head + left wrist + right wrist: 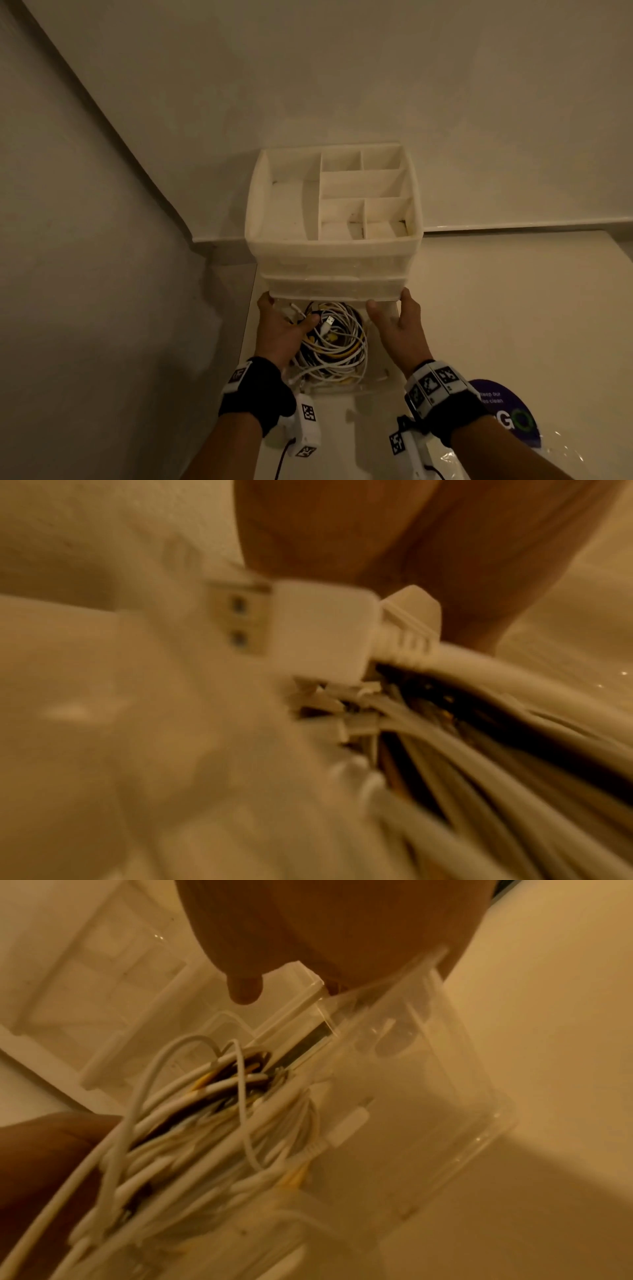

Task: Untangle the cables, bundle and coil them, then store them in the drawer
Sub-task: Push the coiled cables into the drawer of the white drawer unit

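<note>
A tangle of white, yellow and dark cables lies coiled in the clear bottom drawer, which is pulled out of a white plastic organizer. My left hand lies on the bundle's left side, thumb curled over the cables and fingertips at the organizer's lower left corner. A white USB plug sits just under its fingers. My right hand pinches the drawer's right wall, thumb inside and fingers outside. The cables fill the drawer's left half.
The organizer's top tray is divided into several compartments. It stands on a white surface in a corner, with walls behind and to the left. A purple round sticker under clear plastic lies at the near right.
</note>
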